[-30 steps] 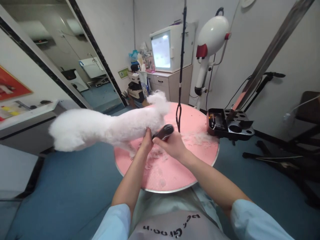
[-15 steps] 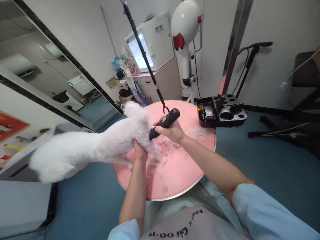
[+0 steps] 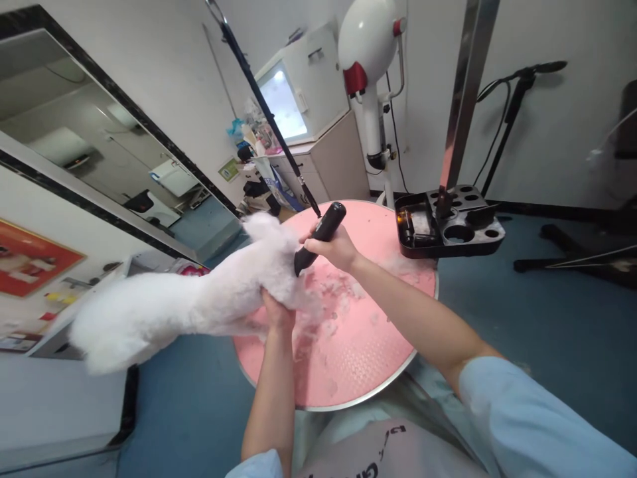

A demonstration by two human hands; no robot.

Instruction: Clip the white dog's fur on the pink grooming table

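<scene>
A white fluffy dog (image 3: pixel 223 289) stands on the round pink grooming table (image 3: pixel 358 358), its head end stretching out past the left edge. My right hand (image 3: pixel 337 249) is wrapped round a black hair clipper (image 3: pixel 326 229), held tilted with its lower end against the fur at the dog's rear. Beneath the dog's hindquarters, my left hand (image 3: pixel 279 311) grips a part of the hind leg; its fingertips are hidden by fur. Loose clumps of cut fur (image 3: pixel 331 312) lie on the table beside both hands.
A black tool tray (image 3: pixel 448 249) is fixed to a metal post (image 3: pixel 460 99) at the table's right. A black strap (image 3: pixel 271 119) hangs over the table. Behind stand a white and red dryer (image 3: pixel 368 46) and a cabinet (image 3: pixel 343 153). A mirror (image 3: pixel 124 146) leans at left.
The clipper and my right hand have shifted slightly left, and the clipper stands a little more upright. My left hand keeps its hold. The whole view has turned slightly.
</scene>
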